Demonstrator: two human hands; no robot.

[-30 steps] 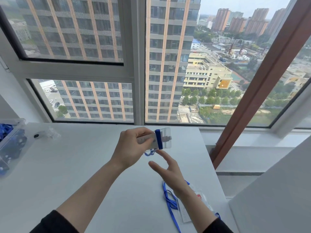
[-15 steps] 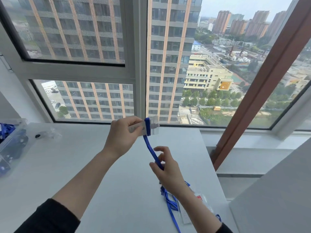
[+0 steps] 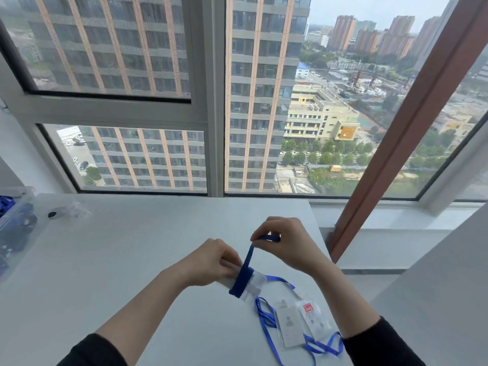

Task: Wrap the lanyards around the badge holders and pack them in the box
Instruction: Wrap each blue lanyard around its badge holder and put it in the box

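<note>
My left hand (image 3: 211, 262) grips one end of a clear badge holder (image 3: 253, 285) held low over the white table (image 3: 132, 260). A blue lanyard (image 3: 244, 273) is wound in a band around the holder's middle. My right hand (image 3: 286, 241) pinches the lanyard's free end and holds it taut above the holder. Two more badge holders (image 3: 298, 322) with loose blue lanyards (image 3: 266, 318) lie on the table near its right edge, under my right forearm. A clear plastic box (image 3: 15, 228) with blue lanyards inside stands at the far left.
A small clear bag with a black part (image 3: 66, 212) lies at the table's back left. The window sill and a brown frame post (image 3: 396, 143) stand behind and right of the table. A grey panel (image 3: 435, 299) rises at the right.
Both hands dropped toward the table with the holder. My right hand took the lanyard's end and carried it up over the holder, and the wound blue band grew wider.
</note>
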